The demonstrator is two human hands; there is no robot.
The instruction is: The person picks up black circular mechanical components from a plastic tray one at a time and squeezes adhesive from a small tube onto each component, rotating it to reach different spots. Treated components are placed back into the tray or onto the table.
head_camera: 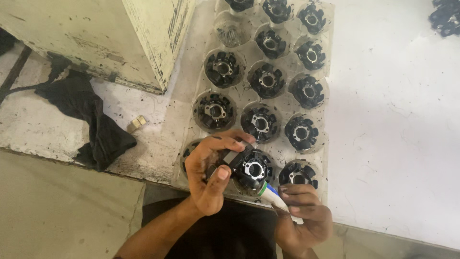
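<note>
My left hand (pixel 209 172) grips a black round toothed part (pixel 251 169) with a metal hub, lifted just above the near edge of a clear plastic tray (pixel 201 57). My right hand (pixel 303 216) holds a white tube with a green collar (pixel 270 192), its tip pointing up at the underside of that part. The tray has round pockets in three columns, most holding a similar black part (pixel 261 123); one far pocket (pixel 232 32) looks empty.
A cream metal box (pixel 120 38) stands at the far left on the white bench (pixel 397 120). A black rag (pixel 91 115) lies left of the tray, with a small pale block (pixel 136 123) beside it. More black parts (pixel 446 17) sit at the far right corner.
</note>
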